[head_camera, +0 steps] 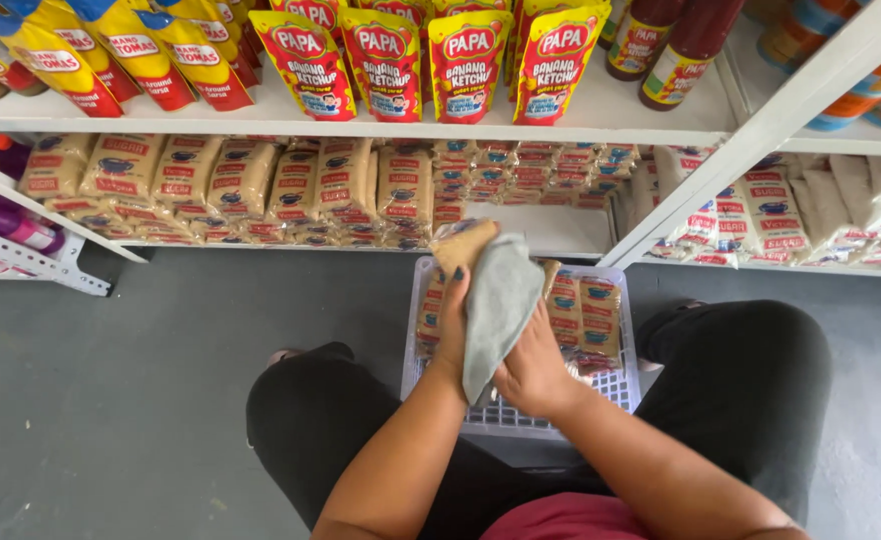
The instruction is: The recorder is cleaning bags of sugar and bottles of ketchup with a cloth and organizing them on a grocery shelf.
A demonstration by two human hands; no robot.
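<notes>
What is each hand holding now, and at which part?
The left hand holds a brown sugar packet by its lower end. The right hand grips a grey cloth at its lower part, against the packet.

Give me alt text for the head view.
Left hand holds a brown sugar packet while the right hand wipes it with a grey cloth, above a white basket of similar packets, before stocked shelves.
</notes>
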